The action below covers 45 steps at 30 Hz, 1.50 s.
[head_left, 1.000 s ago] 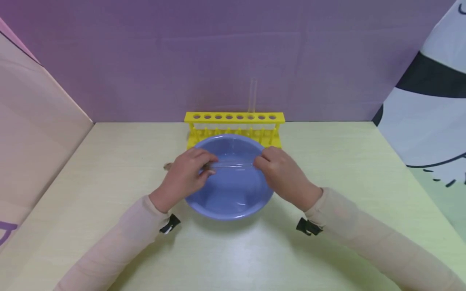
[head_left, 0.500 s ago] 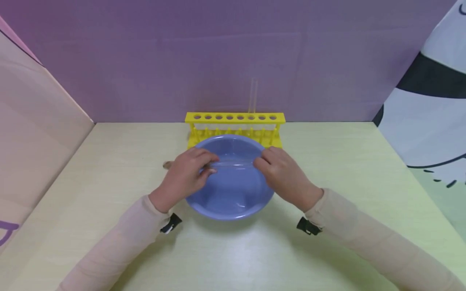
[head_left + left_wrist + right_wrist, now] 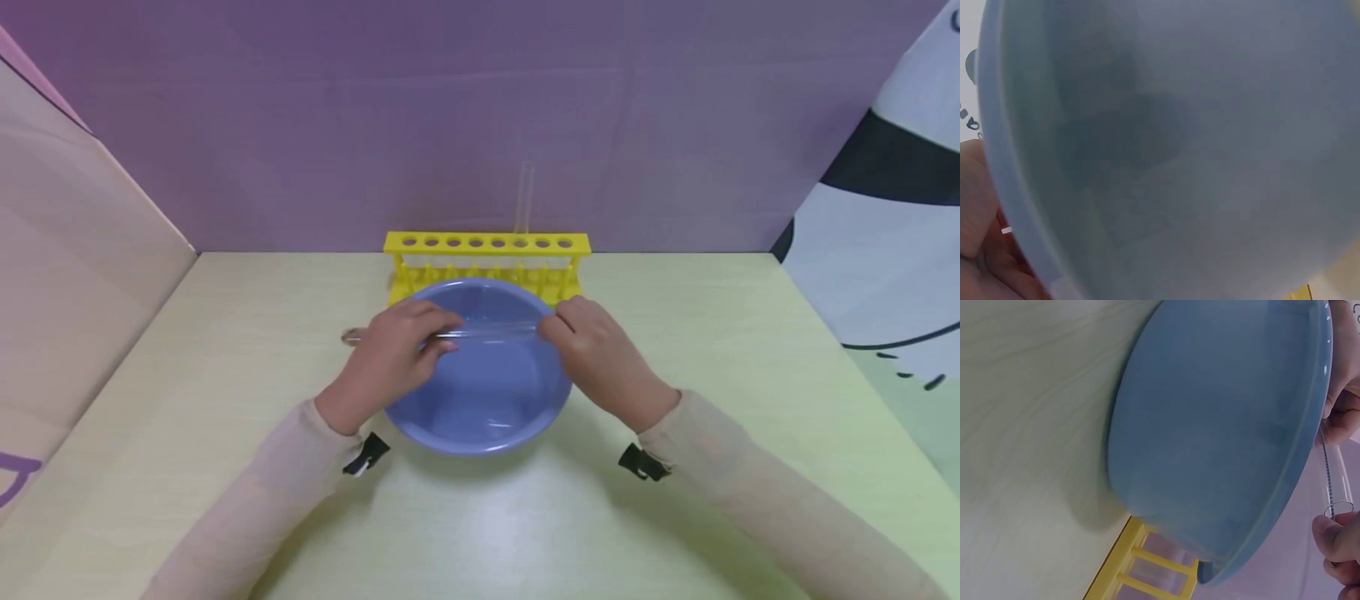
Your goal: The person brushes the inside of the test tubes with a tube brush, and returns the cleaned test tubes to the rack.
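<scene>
My left hand (image 3: pixel 393 346) grips a clear glass test tube (image 3: pixel 495 331) lying level over a blue basin (image 3: pixel 480 400). The tube's left end shows past this hand, with something brownish inside. At the right end, my right hand (image 3: pixel 600 350) is curled near the tube's mouth. In the right wrist view, its thumb and fingers pinch a twisted wire handle (image 3: pixel 1327 469), which runs into the tube; this looks like a test tube brush. The brush head is mostly hidden behind the left hand. In the left wrist view the basin wall (image 3: pixel 1210 156) blocks most of the work.
Behind the basin stands a yellow test tube rack (image 3: pixel 487 244). Another clear test tube (image 3: pixel 525 198) stands upright in it, right of the middle. The pale tabletop (image 3: pixel 225 350) lies around the basin. A purple backdrop (image 3: pixel 480 125) rises behind the table.
Both hands and the tube have shifted slightly right and a little away from me. The tube stays level over the basin, and the rack stays where it was.
</scene>
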Tool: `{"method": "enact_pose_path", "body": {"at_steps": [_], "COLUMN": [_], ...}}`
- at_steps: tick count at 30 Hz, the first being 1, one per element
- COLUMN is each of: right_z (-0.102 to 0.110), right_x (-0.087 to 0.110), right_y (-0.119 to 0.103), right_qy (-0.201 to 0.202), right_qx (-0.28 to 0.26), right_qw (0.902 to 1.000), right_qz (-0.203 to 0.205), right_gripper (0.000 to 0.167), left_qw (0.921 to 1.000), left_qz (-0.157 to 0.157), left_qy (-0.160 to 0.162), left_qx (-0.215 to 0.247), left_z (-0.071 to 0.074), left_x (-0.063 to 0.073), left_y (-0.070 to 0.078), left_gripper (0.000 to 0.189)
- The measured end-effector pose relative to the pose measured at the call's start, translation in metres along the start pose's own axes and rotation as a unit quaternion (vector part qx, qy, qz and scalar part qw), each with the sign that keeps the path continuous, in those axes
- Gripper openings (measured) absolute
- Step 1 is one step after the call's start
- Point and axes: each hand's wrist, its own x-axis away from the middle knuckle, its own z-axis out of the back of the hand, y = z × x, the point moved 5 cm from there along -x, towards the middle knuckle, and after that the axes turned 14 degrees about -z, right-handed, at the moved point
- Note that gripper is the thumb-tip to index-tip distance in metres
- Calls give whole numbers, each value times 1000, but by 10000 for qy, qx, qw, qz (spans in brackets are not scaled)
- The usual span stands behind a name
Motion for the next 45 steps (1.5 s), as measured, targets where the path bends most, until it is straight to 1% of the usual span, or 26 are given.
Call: {"method": "enact_pose_path", "body": {"at_steps": [4, 8, 12, 18, 21, 30, 35, 37, 40, 45], "right_z": [0, -1, 0, 3, 4, 3, 6, 7, 9, 11], "right_x": [1, 2, 3, 7, 9, 12, 17, 18, 18, 16], "right_y": [3, 5, 8, 13, 15, 20, 24, 25, 27, 31], "right_qy": [37, -65, -66, 277, 415, 641, 743, 728, 713, 514], "right_qx": [11, 87, 98, -143, -157, -163, -12, 28, -79, -327], "right_qw": [10000, 9999, 9999, 9995, 9990, 9969, 9955, 9953, 9957, 9977], "right_qz": [-6, -37, -68, -11, 70, 427, 593, 635, 594, 310], "right_gripper": [24, 25, 26, 25, 26, 30, 24, 26, 28, 32], "left_qw": [10000, 9999, 9998, 9992, 9990, 9987, 9980, 9977, 9973, 9972], "left_qz": [30, 78, 99, 175, 195, 207, 246, 298, 372, 398], "left_qy": [-5, -56, -106, -186, -213, -261, -352, -403, -466, -518], "left_qx": [89, 125, 158, 304, 342, 398, 462, 457, 421, 363], "left_z": [-1, -2, -2, -1, -1, 1, 0, 1, 2, 2], "left_x": [-1, 0, 0, 0, -1, 1, 1, 1, 2, 1], "left_y": [0, -1, -1, 0, -1, -3, -3, -3, -3, -5], "left_gripper": [20, 21, 20, 20, 20, 21, 18, 18, 19, 20]}}
